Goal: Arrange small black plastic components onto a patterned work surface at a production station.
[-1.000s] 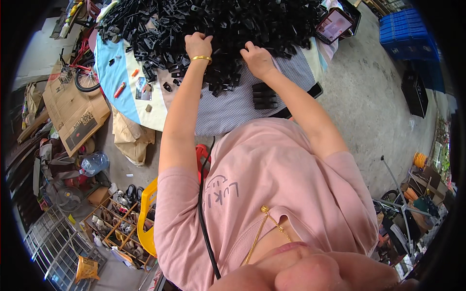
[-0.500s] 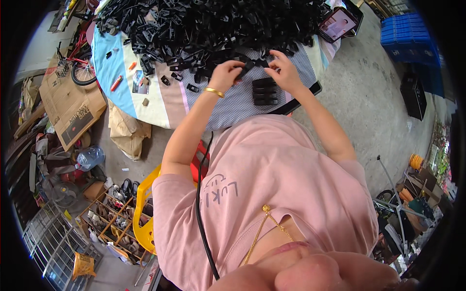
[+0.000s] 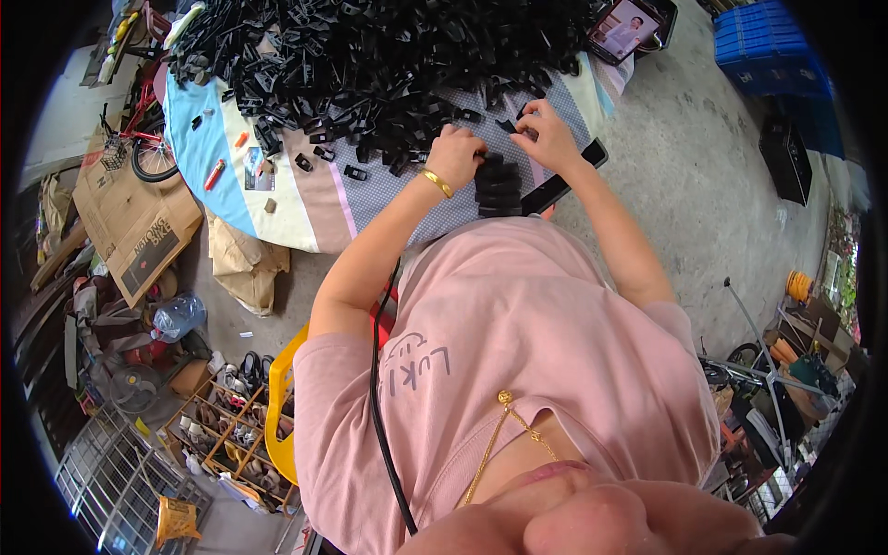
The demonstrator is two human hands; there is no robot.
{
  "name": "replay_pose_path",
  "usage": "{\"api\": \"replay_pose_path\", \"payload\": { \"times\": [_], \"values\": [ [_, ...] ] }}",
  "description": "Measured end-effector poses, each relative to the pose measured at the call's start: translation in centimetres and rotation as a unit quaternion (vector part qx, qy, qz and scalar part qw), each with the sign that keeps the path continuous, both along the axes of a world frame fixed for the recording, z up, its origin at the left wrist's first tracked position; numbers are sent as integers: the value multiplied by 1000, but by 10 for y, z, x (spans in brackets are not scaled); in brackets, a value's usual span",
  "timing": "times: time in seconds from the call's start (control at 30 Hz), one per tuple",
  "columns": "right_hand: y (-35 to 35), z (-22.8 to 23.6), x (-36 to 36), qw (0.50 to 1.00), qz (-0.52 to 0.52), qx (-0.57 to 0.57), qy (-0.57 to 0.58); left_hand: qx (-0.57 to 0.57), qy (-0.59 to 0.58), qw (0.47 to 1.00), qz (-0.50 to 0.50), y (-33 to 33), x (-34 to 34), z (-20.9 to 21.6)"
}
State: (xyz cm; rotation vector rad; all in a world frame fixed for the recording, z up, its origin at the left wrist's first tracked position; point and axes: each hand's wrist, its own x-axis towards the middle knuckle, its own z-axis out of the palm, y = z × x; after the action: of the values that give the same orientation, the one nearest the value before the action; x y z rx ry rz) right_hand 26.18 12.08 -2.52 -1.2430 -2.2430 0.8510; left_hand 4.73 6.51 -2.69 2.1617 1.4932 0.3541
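My left hand, with a gold bangle at the wrist, is closed at the upper left end of a neat stack of black plastic pieces. Its fingertips grip a black piece at the top of that stack, partly hidden by the fingers. To the right, my right hand pinches a small black plastic piece between thumb and fingers, just above the stack. A large heap of similar black plastic pieces covers the far side of the table, and several loose ones lie along its near edge.
The round table has a striped cloth. On it lie an orange lighter, a small picture card and a black flat object by the near right edge. A phone playing video stands far right. Blue crates stand beyond.
My left hand has moved right and down from the heap's edge to the stack, bringing a black piece onto it. My right hand stays near the same spot. The view has shifted slightly.
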Motion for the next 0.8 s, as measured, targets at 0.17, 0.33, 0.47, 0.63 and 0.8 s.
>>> {"api": "replay_pose_path", "payload": {
  "times": [0.17, 0.33, 0.47, 0.63, 0.8],
  "values": [
    [2, -2, -1, 997, -46, -42, 35, 130, 22, 991, -18, -5, 8, 28],
    [5, -6, -1, 989, -50, 130, -54, 184, 21, 982, -43, 0, 14, 15],
    [11, -5, 5, 981, -27, 186, -36, 149, -126, 961, 195, -9, 28, 12],
    [9, -11, 8, 996, -68, 48, 30, 36, -38, 984, 171, -15, 24, 3],
    [7, 9, 0, 988, -31, 153, -4, 84, -36, 986, 136, -14, 17, 4]
  ]
}}
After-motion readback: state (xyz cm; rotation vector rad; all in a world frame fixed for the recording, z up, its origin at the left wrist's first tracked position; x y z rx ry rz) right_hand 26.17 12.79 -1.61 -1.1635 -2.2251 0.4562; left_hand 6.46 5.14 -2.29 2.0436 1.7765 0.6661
